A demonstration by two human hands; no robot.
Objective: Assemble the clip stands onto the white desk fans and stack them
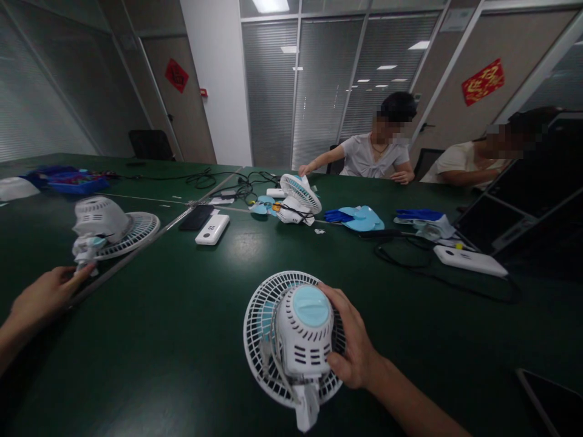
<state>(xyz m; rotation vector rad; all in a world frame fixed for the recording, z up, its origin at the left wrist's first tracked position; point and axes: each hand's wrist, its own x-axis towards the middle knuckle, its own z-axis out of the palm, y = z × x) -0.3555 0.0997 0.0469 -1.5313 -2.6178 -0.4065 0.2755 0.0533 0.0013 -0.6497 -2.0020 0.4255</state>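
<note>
Watching remotely, I had my right hand (355,349) curled around the near fan (305,346), cage (249,349) and blue blades (268,318) seemingly fitted — what remained, I couldn't tell. My left hand (48,297), grip unclear, touched the left fan (101,220) at its stand (85,250) — just beside a table seam (170,227), with green tabletop (191,340) stretching between both fans.

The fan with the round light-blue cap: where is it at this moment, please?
In the head view, the fan is at bottom centre, at the near part of the green table, the right hand gripping its right side.
</note>
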